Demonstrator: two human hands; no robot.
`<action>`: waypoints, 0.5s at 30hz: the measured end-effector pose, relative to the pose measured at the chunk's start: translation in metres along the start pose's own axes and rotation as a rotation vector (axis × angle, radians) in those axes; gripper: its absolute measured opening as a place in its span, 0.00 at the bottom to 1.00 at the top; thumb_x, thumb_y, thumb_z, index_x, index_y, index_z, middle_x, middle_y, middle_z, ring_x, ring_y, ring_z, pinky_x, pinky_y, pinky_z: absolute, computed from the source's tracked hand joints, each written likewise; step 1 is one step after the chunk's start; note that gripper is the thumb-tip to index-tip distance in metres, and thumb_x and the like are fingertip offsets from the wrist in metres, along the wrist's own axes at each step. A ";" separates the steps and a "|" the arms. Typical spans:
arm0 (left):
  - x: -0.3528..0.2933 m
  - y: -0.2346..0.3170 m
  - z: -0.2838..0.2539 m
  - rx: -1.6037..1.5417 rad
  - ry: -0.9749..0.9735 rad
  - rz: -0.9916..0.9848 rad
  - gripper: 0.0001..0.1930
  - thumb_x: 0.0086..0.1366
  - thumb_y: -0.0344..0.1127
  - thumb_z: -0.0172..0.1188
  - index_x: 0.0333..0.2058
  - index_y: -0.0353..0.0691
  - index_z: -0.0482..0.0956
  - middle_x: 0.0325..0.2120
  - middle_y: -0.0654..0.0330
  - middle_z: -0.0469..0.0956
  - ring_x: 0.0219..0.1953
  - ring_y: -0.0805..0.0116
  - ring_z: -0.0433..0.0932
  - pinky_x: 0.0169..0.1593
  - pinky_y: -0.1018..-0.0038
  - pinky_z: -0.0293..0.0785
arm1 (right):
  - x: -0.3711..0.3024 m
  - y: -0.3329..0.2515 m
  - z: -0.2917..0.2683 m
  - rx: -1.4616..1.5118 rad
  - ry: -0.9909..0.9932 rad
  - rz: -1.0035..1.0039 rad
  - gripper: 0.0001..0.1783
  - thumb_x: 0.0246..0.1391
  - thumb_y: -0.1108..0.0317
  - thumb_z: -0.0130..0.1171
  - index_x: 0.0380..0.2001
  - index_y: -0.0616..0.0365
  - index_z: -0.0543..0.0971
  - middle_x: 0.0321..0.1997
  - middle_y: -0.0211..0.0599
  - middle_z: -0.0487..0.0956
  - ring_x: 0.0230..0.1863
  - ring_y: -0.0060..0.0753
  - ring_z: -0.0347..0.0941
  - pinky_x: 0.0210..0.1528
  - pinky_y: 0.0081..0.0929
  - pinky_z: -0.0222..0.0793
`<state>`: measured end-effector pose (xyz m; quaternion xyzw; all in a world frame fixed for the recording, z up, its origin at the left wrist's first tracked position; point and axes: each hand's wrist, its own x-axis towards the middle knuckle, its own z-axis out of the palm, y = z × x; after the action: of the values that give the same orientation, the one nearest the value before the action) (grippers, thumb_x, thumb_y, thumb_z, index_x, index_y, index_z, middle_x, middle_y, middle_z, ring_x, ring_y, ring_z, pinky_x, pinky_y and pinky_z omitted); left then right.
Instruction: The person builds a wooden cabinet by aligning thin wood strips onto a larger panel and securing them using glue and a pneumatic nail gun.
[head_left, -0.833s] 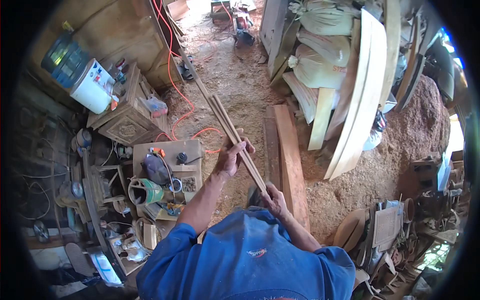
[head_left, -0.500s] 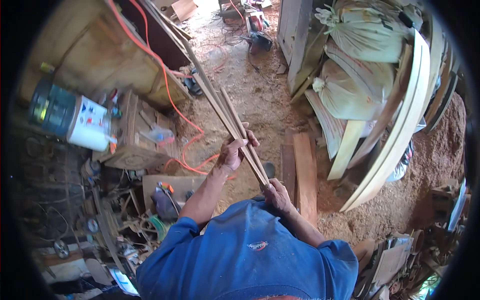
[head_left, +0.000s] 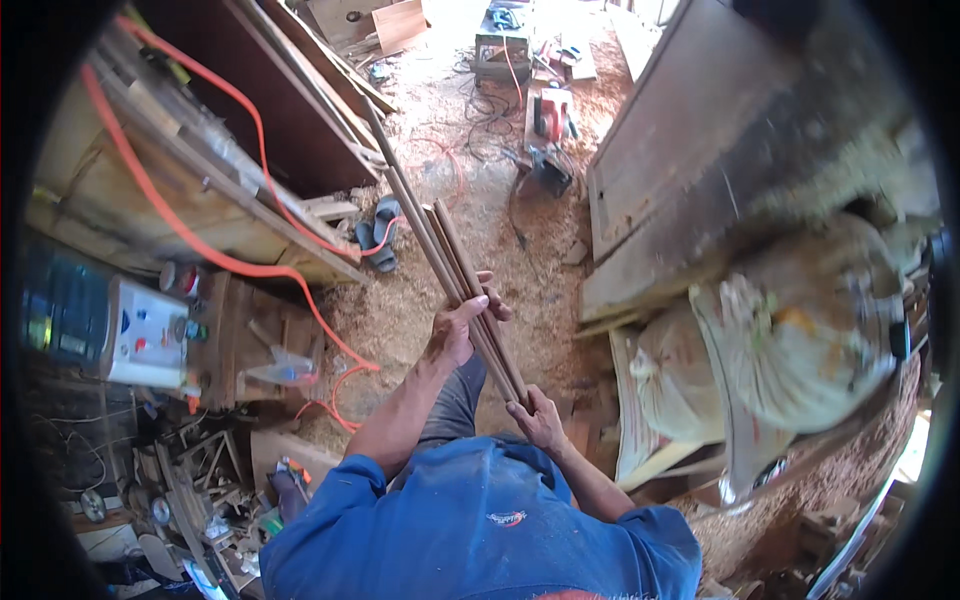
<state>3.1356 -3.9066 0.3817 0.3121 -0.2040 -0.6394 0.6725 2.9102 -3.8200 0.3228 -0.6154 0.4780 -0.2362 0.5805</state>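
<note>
A bundle of long, thin wooden strips (head_left: 437,238) slants up and to the left in front of my body, one strip reaching farther than the rest. My left hand (head_left: 464,322) is closed round the middle of the bundle, thumb on top and fingertips showing on the far side. Lower down, my right hand (head_left: 538,415) grips the near ends of the strips. Exactly how many strips lie in the bundle is hard to tell.
Sawdust covers the floor (head_left: 490,235). An orange cord (head_left: 240,268) loops along the left past dark slippers (head_left: 380,232). Ahead lie power tools (head_left: 552,118) with cables. Stuffed sacks (head_left: 800,345) and a large wooden panel (head_left: 700,160) stand on the right. A white water dispenser (head_left: 147,335) is at left.
The view has shifted forward, bringing in more of the tools ahead and the panel at right. Both hands keep their hold on the strips. One of my legs now shows beneath.
</note>
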 end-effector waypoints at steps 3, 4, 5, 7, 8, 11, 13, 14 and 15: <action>0.108 0.027 -0.006 -0.058 -0.068 0.006 0.29 0.67 0.28 0.51 0.66 0.34 0.57 0.44 0.51 0.78 0.51 0.52 0.80 0.57 0.55 0.76 | 0.109 -0.026 -0.022 -0.104 0.053 -0.106 0.21 0.57 0.53 0.65 0.36 0.61 0.73 0.20 0.36 0.72 0.24 0.22 0.66 0.27 0.30 0.65; 0.145 0.044 -0.008 -0.064 -0.087 -0.039 0.32 0.68 0.28 0.50 0.69 0.34 0.52 0.49 0.48 0.77 0.55 0.49 0.78 0.60 0.54 0.75 | 0.147 -0.039 -0.030 -0.081 0.054 -0.081 0.21 0.58 0.52 0.64 0.36 0.61 0.73 0.21 0.33 0.72 0.24 0.22 0.66 0.27 0.29 0.65; 0.175 0.063 -0.004 -0.073 -0.097 -0.027 0.32 0.68 0.28 0.50 0.69 0.34 0.52 0.49 0.48 0.77 0.55 0.49 0.78 0.60 0.54 0.75 | 0.176 -0.062 -0.037 -0.057 0.052 -0.045 0.21 0.59 0.51 0.63 0.36 0.60 0.74 0.21 0.31 0.72 0.25 0.21 0.65 0.27 0.28 0.64; 0.249 0.117 0.021 -0.058 -0.147 -0.065 0.33 0.68 0.28 0.50 0.70 0.35 0.51 0.51 0.45 0.76 0.55 0.49 0.78 0.62 0.52 0.73 | 0.245 -0.089 -0.058 0.051 -0.007 -0.063 0.23 0.61 0.47 0.61 0.36 0.59 0.74 0.22 0.25 0.71 0.25 0.20 0.65 0.27 0.26 0.63; 0.278 0.141 0.031 -0.057 -0.158 -0.092 0.33 0.69 0.28 0.49 0.70 0.35 0.50 0.52 0.44 0.75 0.56 0.48 0.78 0.62 0.51 0.73 | 0.275 -0.107 -0.060 0.099 0.023 -0.130 0.24 0.63 0.43 0.58 0.36 0.57 0.75 0.23 0.20 0.70 0.25 0.17 0.65 0.26 0.22 0.62; 0.377 0.202 0.059 -0.024 -0.194 -0.115 0.32 0.70 0.27 0.48 0.70 0.35 0.49 0.53 0.43 0.75 0.56 0.48 0.77 0.62 0.52 0.73 | 0.373 -0.158 -0.087 0.270 -0.034 -0.045 0.25 0.64 0.42 0.56 0.37 0.57 0.75 0.23 0.20 0.70 0.25 0.15 0.65 0.26 0.20 0.61; 0.436 0.236 0.073 0.001 -0.210 -0.110 0.31 0.72 0.27 0.47 0.70 0.34 0.49 0.53 0.42 0.75 0.57 0.46 0.77 0.62 0.51 0.73 | 0.433 -0.186 -0.099 0.261 -0.028 -0.133 0.25 0.66 0.42 0.52 0.37 0.57 0.74 0.23 0.20 0.71 0.24 0.14 0.65 0.24 0.19 0.61; 0.460 0.256 0.078 0.013 -0.199 -0.087 0.31 0.72 0.28 0.47 0.70 0.34 0.49 0.53 0.42 0.74 0.57 0.45 0.76 0.62 0.50 0.73 | 0.461 -0.208 -0.100 0.261 -0.033 -0.110 0.23 0.67 0.46 0.52 0.36 0.57 0.74 0.23 0.23 0.73 0.25 0.17 0.68 0.25 0.24 0.64; 0.489 0.271 0.080 0.017 -0.189 -0.071 0.31 0.73 0.28 0.47 0.70 0.34 0.49 0.53 0.42 0.74 0.57 0.45 0.76 0.62 0.49 0.73 | 0.491 -0.227 -0.103 0.258 -0.032 -0.081 0.20 0.68 0.49 0.51 0.35 0.57 0.74 0.22 0.27 0.74 0.26 0.19 0.71 0.26 0.28 0.67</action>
<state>3.3285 -4.4057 0.5627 0.2629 -0.2609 -0.6875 0.6246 3.1058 -4.3238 0.4284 -0.5580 0.4092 -0.3089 0.6525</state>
